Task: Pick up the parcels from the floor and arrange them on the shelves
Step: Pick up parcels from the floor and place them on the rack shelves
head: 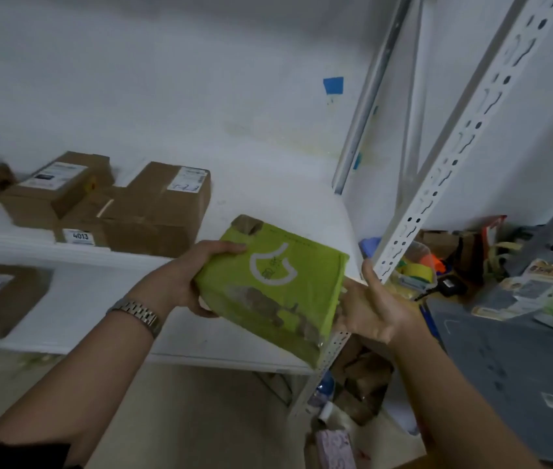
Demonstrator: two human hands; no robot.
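1. Green parcel (271, 286), wrapped in plastic with a white printed mark and patches of brown tape, is held in the air between both hands. It is tilted, in front of the right end of the white shelves and near the perforated white post (454, 157).
2. The left hand (193, 279) grips the left edge of the parcel. The thumb lies on top and the fingers are curled under it. A metal watch (136, 313) is on this wrist.
3. The right hand (369, 309) supports the right edge with a spread palm. Its thumb stands straight up and is free of the parcel. Its fingers go under the parcel and are mostly hidden.
4. On the upper shelf (268, 204) stand brown cardboard boxes close together: a large box (163, 211), a long box (55, 187) with a white label, and a small box (80, 236) with the number 4013.
5. On the lower shelf (99, 299), at the left, lies one flat brown box (0, 299) with a label.
6. A piece of blue tape (333, 85) sticks on the white wall behind.
7. At the right, a table with a grey mat (505, 350) carries mixed small items, too blurred to name.
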